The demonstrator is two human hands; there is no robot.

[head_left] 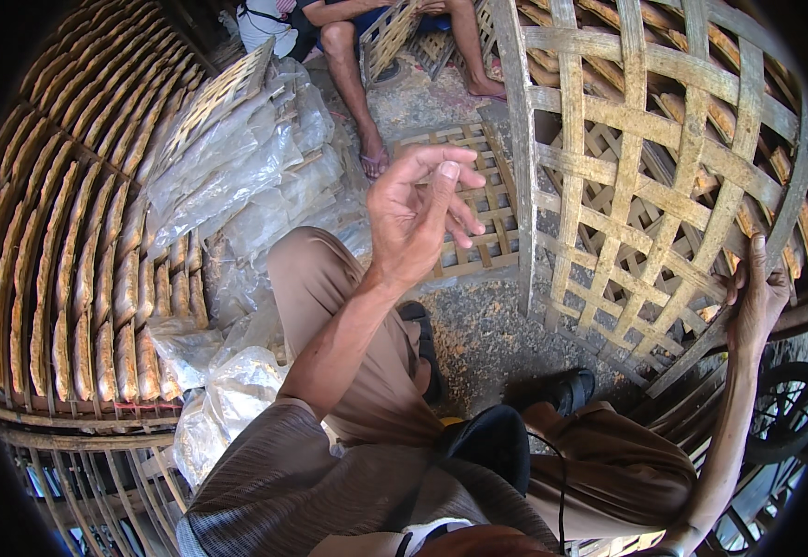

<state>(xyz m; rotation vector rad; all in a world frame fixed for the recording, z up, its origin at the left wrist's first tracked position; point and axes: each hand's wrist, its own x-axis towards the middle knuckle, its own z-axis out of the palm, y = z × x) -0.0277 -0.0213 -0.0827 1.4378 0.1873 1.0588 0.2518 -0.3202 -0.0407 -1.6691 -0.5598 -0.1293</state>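
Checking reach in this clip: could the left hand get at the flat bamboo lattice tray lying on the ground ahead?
Probably yes. The left hand is raised, empty and open, right over the flat lattice tray, with nothing between them.

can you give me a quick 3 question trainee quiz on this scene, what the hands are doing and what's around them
1. True or false: the right hand grips the edge of the woven bamboo rack.
2. What does the left hand hold?
A. a plastic bag
B. nothing, it is raised with fingers loosely spread
C. a bamboo strip
3. Fill in: the rows of flat brown pieces lie on the person's ____ side.

Key: 1 true; 2 B; 3 left.
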